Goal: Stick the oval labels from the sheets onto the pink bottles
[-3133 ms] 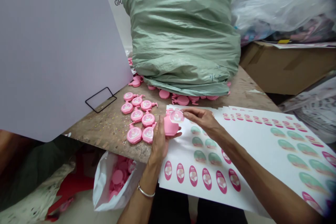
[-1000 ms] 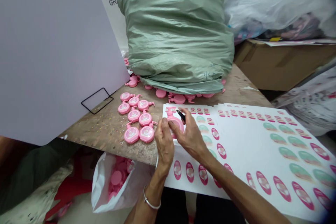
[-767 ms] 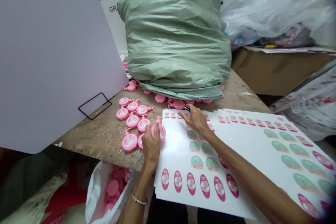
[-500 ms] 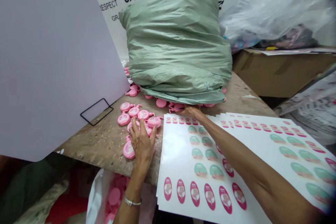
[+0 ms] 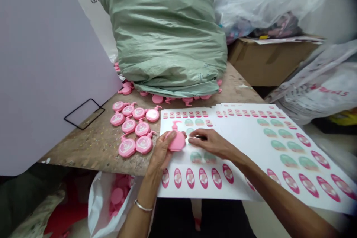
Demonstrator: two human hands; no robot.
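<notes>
Left hand [image 5: 160, 152] was clamped on a flat pink bottle-shaped piece [image 5: 177, 141], pump-shaped end pointing away, held over the left part of the top sticker sheet [image 5: 237, 148]. Can't tell if it touched the sheet. Right hand [image 5: 213, 143] was separate but just beside it, fingers [image 5: 195, 132] pinching a small dark object [image 5: 201, 137]; too small to identify. That hand covered part of the rows of green oval labels [image 5: 196, 157]. Pink oval labels [image 5: 203, 178] ran along the near edge.

More pink pieces [image 5: 144, 144] lay on the worn wooden table [image 5: 83, 145], left of the sheets. A bulging green woven sack [image 5: 164, 33] sat behind them, with other pink pieces [image 5: 157, 99] poking out under it. A lilac board [image 5: 50, 70] blocked the left side, with a black wire stand [image 5: 83, 113] at its base. Below the table edge, a white plastic bag [image 5: 97, 208] held pink discs [image 5: 117, 195]. Cardboard box [image 5: 267, 59] and clear plastic bag [image 5: 264, 3] were back right.
</notes>
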